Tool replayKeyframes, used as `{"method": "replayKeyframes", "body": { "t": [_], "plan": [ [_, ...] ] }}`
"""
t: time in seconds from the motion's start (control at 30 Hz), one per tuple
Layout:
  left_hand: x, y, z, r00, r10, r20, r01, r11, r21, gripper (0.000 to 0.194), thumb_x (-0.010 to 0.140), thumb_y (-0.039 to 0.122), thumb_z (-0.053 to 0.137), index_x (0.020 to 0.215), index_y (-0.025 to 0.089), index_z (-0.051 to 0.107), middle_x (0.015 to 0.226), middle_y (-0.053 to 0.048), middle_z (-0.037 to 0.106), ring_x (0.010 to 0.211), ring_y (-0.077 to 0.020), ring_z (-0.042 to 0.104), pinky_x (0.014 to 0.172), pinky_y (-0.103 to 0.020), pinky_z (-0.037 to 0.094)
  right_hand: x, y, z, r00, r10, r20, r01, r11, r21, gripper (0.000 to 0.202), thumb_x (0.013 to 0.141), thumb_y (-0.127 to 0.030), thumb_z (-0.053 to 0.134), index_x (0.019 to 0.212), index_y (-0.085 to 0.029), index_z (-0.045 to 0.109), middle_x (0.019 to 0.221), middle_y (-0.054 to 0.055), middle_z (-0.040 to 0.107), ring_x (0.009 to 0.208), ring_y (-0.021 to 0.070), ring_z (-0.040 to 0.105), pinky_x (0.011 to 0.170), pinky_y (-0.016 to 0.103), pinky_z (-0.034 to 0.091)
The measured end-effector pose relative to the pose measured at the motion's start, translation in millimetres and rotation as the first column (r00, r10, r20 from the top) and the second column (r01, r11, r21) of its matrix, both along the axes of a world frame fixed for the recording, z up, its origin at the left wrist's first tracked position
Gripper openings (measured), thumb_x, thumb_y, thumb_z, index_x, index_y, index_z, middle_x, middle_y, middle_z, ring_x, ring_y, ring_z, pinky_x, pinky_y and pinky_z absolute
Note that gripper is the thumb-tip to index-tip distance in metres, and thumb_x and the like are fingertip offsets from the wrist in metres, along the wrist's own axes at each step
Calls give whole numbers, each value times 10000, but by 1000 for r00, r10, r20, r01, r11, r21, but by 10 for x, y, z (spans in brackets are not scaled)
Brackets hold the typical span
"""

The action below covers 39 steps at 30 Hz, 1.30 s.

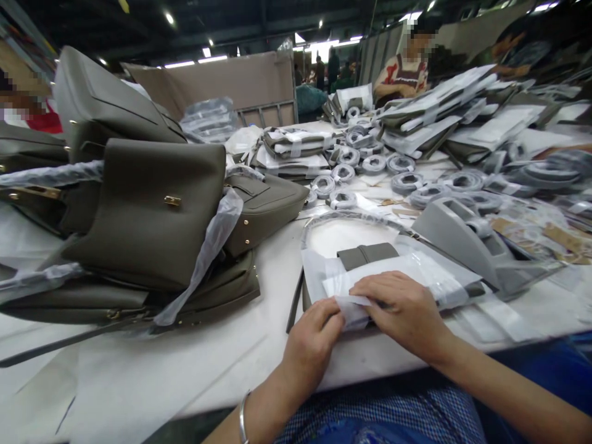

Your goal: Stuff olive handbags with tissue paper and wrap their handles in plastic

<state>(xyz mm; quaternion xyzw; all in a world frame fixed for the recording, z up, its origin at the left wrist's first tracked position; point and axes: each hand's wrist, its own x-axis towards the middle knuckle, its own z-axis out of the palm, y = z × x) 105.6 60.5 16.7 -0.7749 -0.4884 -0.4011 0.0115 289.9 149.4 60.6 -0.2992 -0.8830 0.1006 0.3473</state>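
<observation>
A small olive-grey handbag [367, 254] lies on the table in front of me, mostly covered by white wrapping paper [416, 271]. Its plastic-wrapped handle [324, 221] arches behind it. My left hand [314, 333] is closed at the near left edge of the bag, pinching a fold of the paper between thumb and fingers. From the right, my right hand [402, 308] lies over the bag's front with its fingers bent, thumb and fingers on the same folded paper. The fingers hide part of the bag's front.
Olive handbags [152, 228] are piled at the left. A grey tape dispenser [476, 240] stands to the right of the wrapped bag. Behind lie several coiled, wrapped straps [374, 163] and stacks of papered bags [435, 111]. A co-worker [402, 74] sits across the table.
</observation>
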Motion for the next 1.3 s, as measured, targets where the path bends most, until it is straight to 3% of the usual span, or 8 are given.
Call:
{"method": "replayKeyframes", "body": {
  "t": [0.23, 0.43, 0.7, 0.83, 0.97, 1.03, 1.17, 1.3],
  "plan": [
    [-6, -7, 15, 998, 30, 59, -27, 999, -47, 160, 986, 115, 462, 1004, 154, 616, 1000, -83, 699, 985, -167, 682, 893, -267, 583, -115, 116, -11, 975, -93, 203, 130, 975, -178, 70, 880, -252, 690, 815, -226, 695, 950, 7, 739, 910, 217, 673, 822, 359, 507],
    [-20, -7, 14, 995, 60, -75, -58, 998, 35, 251, 1008, 164, 455, 1199, 162, 618, 1198, -117, 677, 1074, -189, 668, 889, -290, 597, -140, 224, 57, 949, -28, 314, 128, 944, -303, 115, 837, -239, 701, 737, -224, 646, 956, -25, 700, 687, 136, 643, 601, 281, 456],
    [63, -28, 71, 977, 73, -200, -68, 997, 31, 300, 992, 122, 449, 1237, 87, 619, 1228, -87, 703, 1020, -242, 616, 876, -340, 613, -250, 390, 87, 887, -77, 456, 191, 959, -209, 101, 870, -294, 697, 813, -217, 664, 922, 4, 682, 694, 158, 655, 564, 278, 414],
    [89, -24, 66, 971, 119, -205, -117, 993, 23, 342, 992, 107, 421, 1290, 62, 584, 1188, -94, 717, 1017, -246, 607, 878, -328, 611, -243, 423, 92, 917, -118, 382, 200, 963, -183, 71, 874, -210, 682, 923, -204, 630, 959, 19, 665, 698, 161, 641, 623, 288, 459],
    [88, -15, 53, 969, 127, -212, -124, 992, 28, 359, 992, 92, 389, 1296, 65, 578, 1191, -87, 717, 1034, -249, 604, 870, -325, 612, 170, 502, 192, 985, -122, 120, 141, 975, -173, 93, 917, -205, 622, 1009, -215, 619, 958, 14, 676, 670, 131, 628, 685, 275, 499],
    [78, -11, 31, 968, 132, -212, -126, 991, 41, 376, 990, 86, 372, 1308, 71, 571, 1180, -81, 721, 1034, -251, 606, 847, -321, 618, 570, 609, 294, 968, -237, 77, 245, 962, -118, 96, 929, -240, 606, 1012, -220, 650, 952, 28, 701, 715, 154, 658, 715, 287, 512],
    [51, -5, -22, 967, 132, -217, -118, 990, 78, 402, 968, 68, 385, 1328, 94, 561, 1174, -61, 725, 1047, -253, 609, 840, -318, 617, 1495, 905, 503, 796, -587, 147, 603, 789, -115, 166, 895, -274, 646, 1018, -198, 727, 973, 88, 750, 813, 213, 697, 761, 334, 511],
    [36, -5, -34, 962, 133, -239, -107, 987, 117, 415, 948, 52, 401, 1328, 97, 561, 1184, -52, 722, 1035, -250, 611, 841, -317, 613, 2029, 1165, 523, 752, -637, 170, 659, 722, -211, 190, 841, -254, 694, 750, -101, 761, 667, 106, 729, 575, 170, 665, 567, 285, 468]
  ]
}}
